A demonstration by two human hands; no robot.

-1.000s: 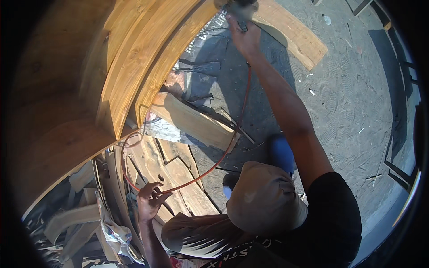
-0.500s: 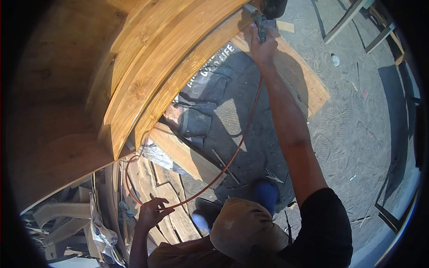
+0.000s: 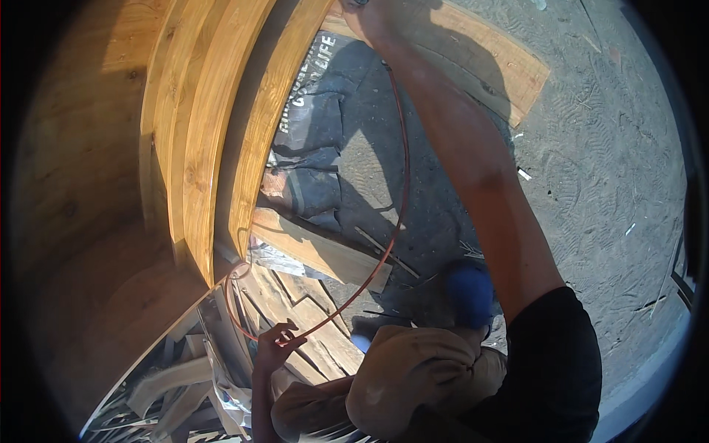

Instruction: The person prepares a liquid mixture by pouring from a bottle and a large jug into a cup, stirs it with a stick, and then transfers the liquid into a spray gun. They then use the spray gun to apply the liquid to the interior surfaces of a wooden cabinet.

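Note:
My left hand [image 3: 276,348] is low in the picture, its fingers pinched around a thin red hose [image 3: 403,184]. The hose loops up from there to below my right wrist, and its other side curls toward the foot of the woodwork. My right hand [image 3: 363,21] is at the top edge, arm stretched far forward. It grips a spray gun [image 3: 357,2], of which only a metal bit shows; the rest is cut off by the frame. Left of that hand rises a large curved wooden piece [image 3: 203,133] with glossy, orange-brown stepped bands.
Planks [image 3: 317,247] lie on the ground below the woodwork, and a wide board [image 3: 480,55] lies beyond my right forearm. Dark sheeting [image 3: 314,125] with white lettering lies beside the wood. Scrap wood [image 3: 173,391] is heaped lower left. My blue-shod foot [image 3: 470,295] stands on the sandy ground.
The view has shifted, and my right hand with the spray gun has gone up to the top edge, mostly out of frame. My left hand still holds the hose.

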